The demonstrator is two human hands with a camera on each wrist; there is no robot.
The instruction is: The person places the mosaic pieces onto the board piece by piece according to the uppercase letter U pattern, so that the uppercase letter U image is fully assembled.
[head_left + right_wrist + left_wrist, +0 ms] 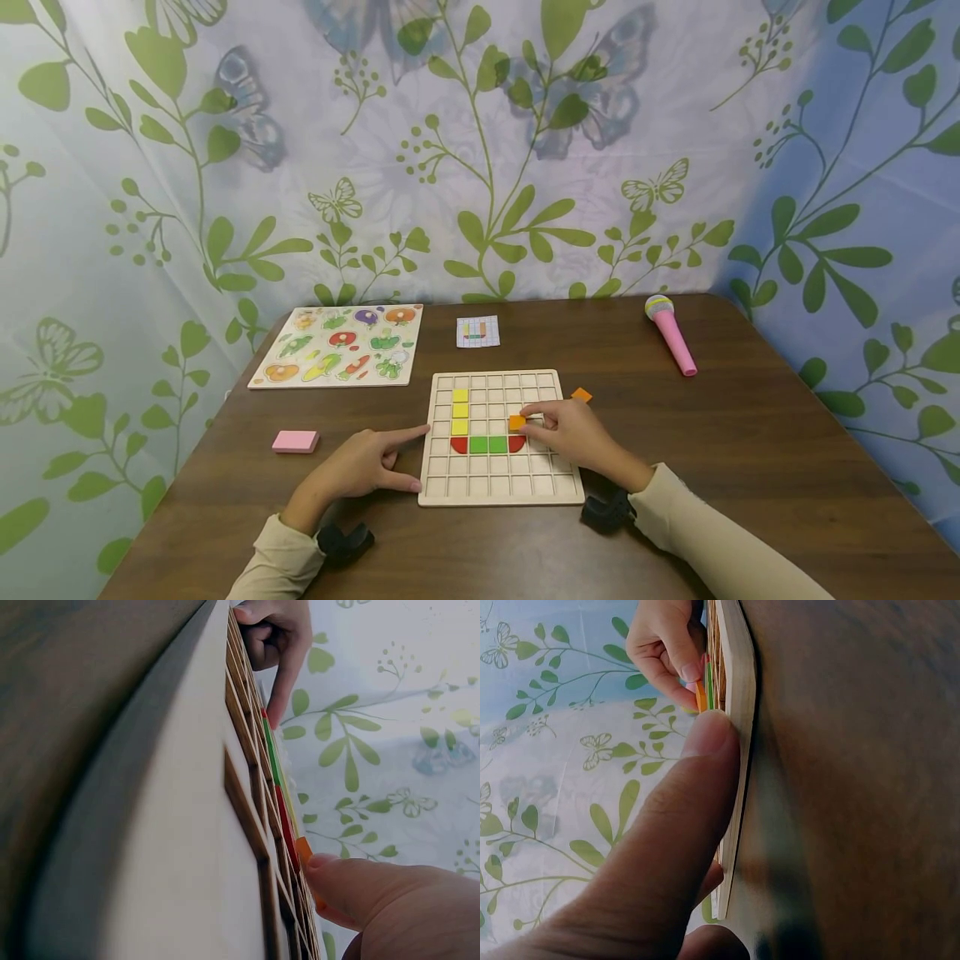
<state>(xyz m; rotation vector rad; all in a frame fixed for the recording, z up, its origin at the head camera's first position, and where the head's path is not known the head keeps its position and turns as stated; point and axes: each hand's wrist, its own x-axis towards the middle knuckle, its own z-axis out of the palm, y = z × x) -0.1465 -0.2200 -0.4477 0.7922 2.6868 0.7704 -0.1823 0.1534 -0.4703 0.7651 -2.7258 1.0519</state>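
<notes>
A wooden grid board (489, 492) lies flat on the table. My left hand (352, 467) is at its left edge, with thumb and index finger stretched out against the rim and the other fingers bent in. Over the right half of the board, my right hand (577, 433) pinches an orange square tile (517, 423) between thumb and fingers, just above a red rounded tile (517, 445). Two green squares (488, 445) and another red rounded tile (459, 446) complete that row. Three yellow squares (460, 410) form a column at the left.
Right of the board lies a loose orange tile (581, 395). Behind it is a small pattern card (477, 332). A vegetable puzzle board (330, 343) and a pink block (296, 442) lie left; a pink toy microphone (672, 337) lies back right. A patterned curtain (420, 167) hangs behind.
</notes>
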